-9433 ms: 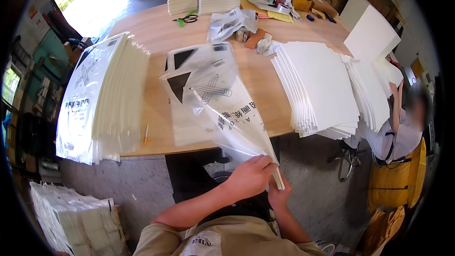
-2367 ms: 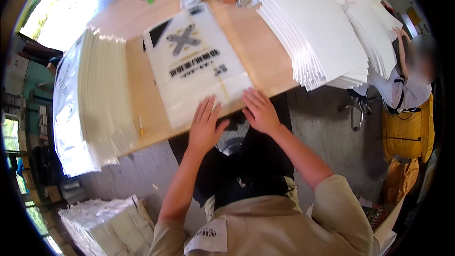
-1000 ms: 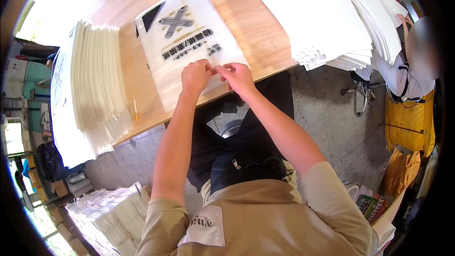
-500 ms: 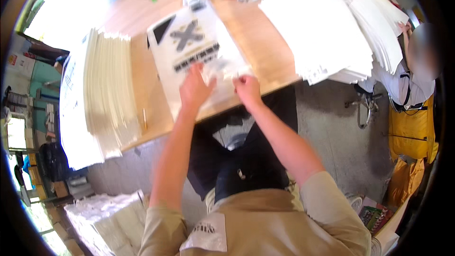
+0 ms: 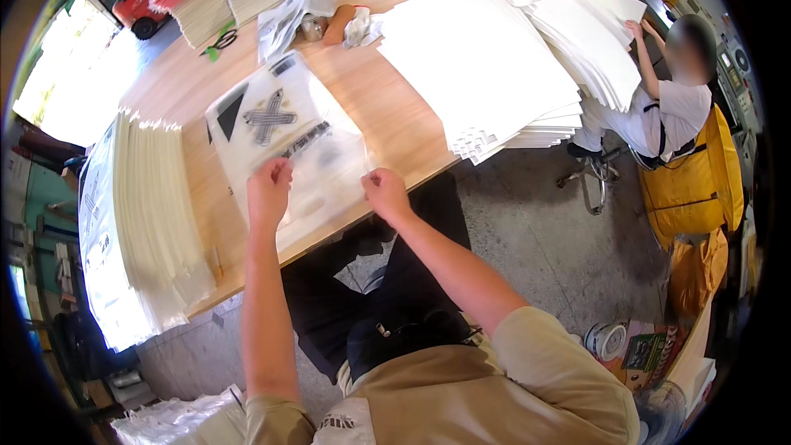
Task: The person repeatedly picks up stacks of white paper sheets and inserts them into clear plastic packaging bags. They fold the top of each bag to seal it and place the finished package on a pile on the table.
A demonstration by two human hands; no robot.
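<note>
A clear plastic bag point(image 5: 329, 169) with dark print and a crossed-bars figure lies flat on the wooden table in front of me. My left hand point(image 5: 270, 191) rests over the bag's near part with its fingers curled in, gripping the plastic film. At the bag's right edge, near its lower corner, my right hand point(image 5: 386, 193) pinches the film between thumb and fingers. A wide gap of see-through plastic lies between the two hands. Whether a sheet is inside the bag cannot be made out.
Left of the bag stands a thick stack of filled bags point(image 5: 152, 206). A large fanned pile of white sheets point(image 5: 486, 66) lies to the right. Scissors point(image 5: 221, 39) and crumpled plastic point(image 5: 288, 21) are farther back. A co-worker point(image 5: 671, 91) sits at the far right, handling white boards.
My view has shifted, so the table sits farther left. My left hand has gone from spread fingers to curled ones, and the hands are farther apart. My right hand keeps its pinch.
</note>
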